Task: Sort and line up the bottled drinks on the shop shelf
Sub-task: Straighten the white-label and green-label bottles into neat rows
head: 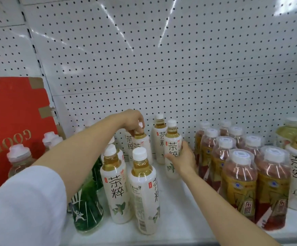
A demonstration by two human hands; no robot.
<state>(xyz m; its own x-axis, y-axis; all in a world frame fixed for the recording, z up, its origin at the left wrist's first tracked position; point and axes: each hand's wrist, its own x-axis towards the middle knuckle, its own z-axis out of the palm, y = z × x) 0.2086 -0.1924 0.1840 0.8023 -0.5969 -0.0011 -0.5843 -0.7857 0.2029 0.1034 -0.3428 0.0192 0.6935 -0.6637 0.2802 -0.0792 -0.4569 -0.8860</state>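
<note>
- Centrally, the white-labelled tea bottles (115, 183) stand upright in a loose cluster mid-shelf; each is smooth clear plastic with a ribbed white cap, amber liquid at the shoulder and a glossy white sleeve printed with large black "茶粹", a small red seal and a grey-green leaf sprig.
- One front bottle (145, 194) is turned sideways, showing fine print and a barcode.
- The left hand (133, 119) reaches over the cluster, fingertips pinched closed on the cap of a rear tea bottle (142, 141).
- The right hand (184, 160) wraps its fingers around the body of another tea bottle (172, 150), just beside a further one behind it.
- To the right, red tea bottles (240, 185) stand in two rows, with gold-yellow labels, reddish liquid and clear film over white caps; their writing is too blurred to read.
- A green-wrapped bottle (86, 210) with a white figure stands left of the cluster, touching it.
- The white shelf (179, 219) is smooth metal, backed by a dotted pegboard (161, 50).
- At far left leans a red carton (14, 121) with gold "GOOD" upside down.
</note>
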